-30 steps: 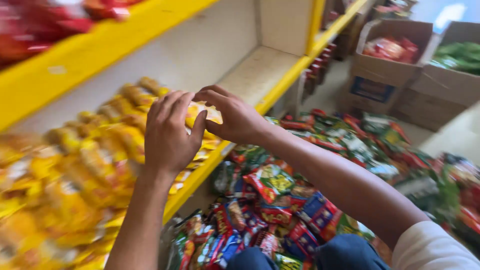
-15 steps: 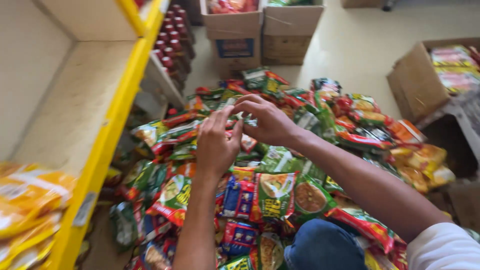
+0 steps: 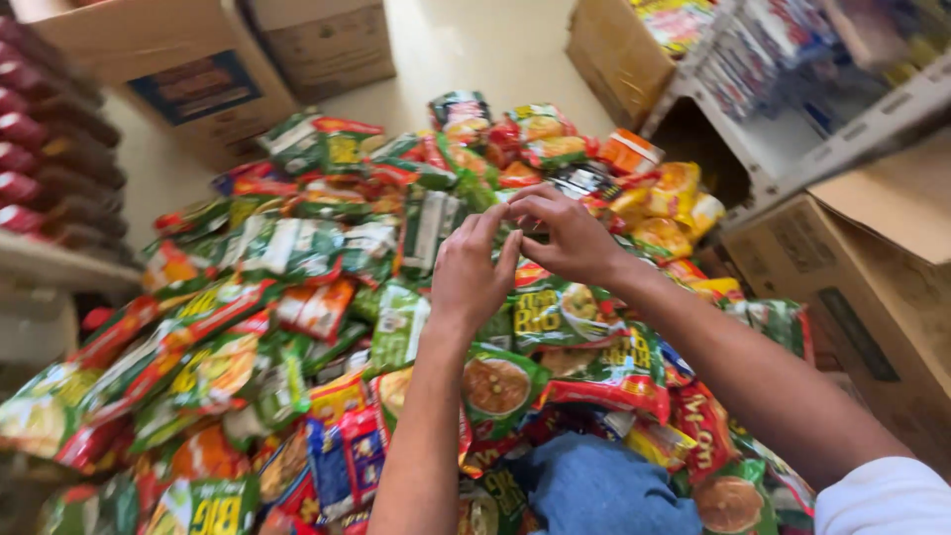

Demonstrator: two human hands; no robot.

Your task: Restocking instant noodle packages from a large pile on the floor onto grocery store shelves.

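Note:
My left hand [image 3: 471, 269] and my right hand [image 3: 567, 238] are raised together over a big pile of snack packets [image 3: 297, 258] on the floor. Their fingertips touch each other, and I see nothing held between them. The left hand's fingers point up, while the right hand's fingers curl toward them. Green, red and yellow packets lie directly under both hands. A green packet with a round orange picture [image 3: 495, 381] lies below my left wrist.
Cardboard boxes stand behind the pile: one with a blue label [image 3: 188, 69] and a plain one [image 3: 327, 40]. More boxes [image 3: 872, 287] and a white rack [image 3: 792, 139] are on the right. A shelf with dark red packets [image 3: 40, 168] is at the left. My blue-clad knee [image 3: 594, 485] is at the bottom.
The view swung from the yellow shelf with yellow packets to the pile on the floor. My hands came away from the shelf and now hover together over the pile.

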